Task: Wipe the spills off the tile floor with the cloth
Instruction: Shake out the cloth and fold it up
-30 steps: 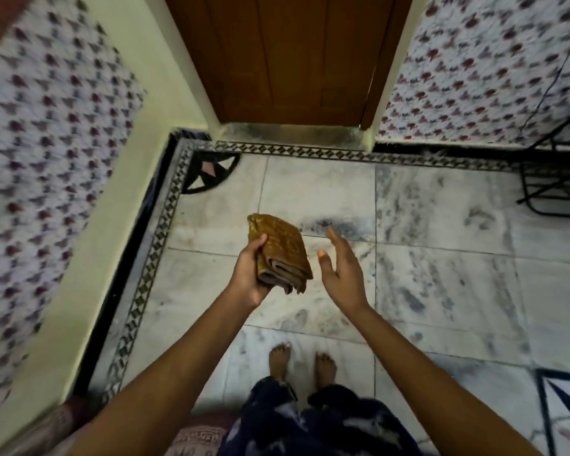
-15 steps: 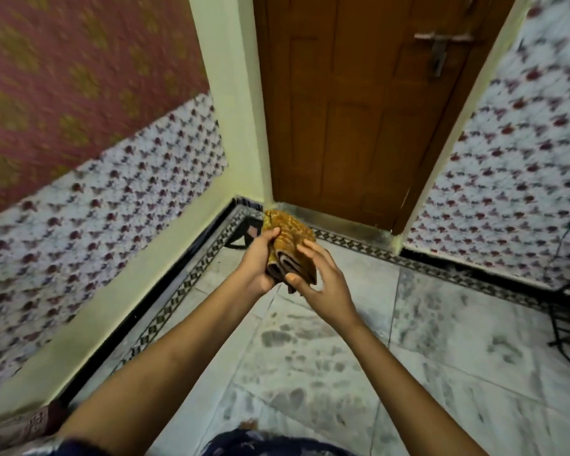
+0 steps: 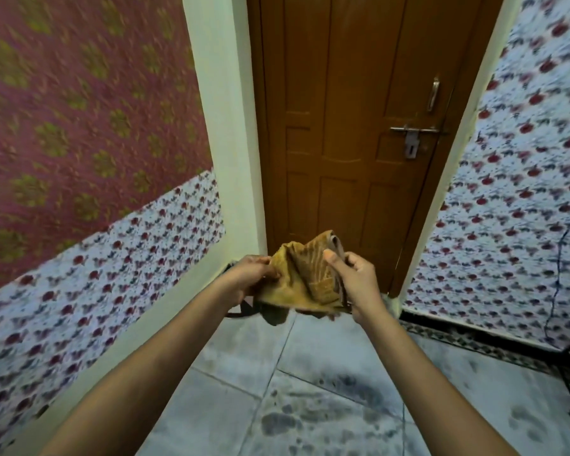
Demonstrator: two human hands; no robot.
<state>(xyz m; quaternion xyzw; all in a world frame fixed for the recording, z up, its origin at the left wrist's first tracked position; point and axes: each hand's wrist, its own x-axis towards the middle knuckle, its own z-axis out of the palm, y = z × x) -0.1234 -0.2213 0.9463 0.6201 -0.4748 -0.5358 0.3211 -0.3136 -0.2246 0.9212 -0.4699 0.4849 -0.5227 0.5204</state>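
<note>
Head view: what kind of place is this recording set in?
Probably a room in a home: a panelled wooden door with a sliding bolt, patterned wall tiles and a marble-look tile floor.

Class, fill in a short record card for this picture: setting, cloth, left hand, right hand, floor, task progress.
setting: tiled corner before a shut wooden door
cloth: yellow-brown cloth, partly unfolded, held in the air
left hand: left hand grips the cloth's left edge
right hand: right hand pinches its right side
floor: tile floor with dark smudges
task progress: wiping not yet begun
</note>
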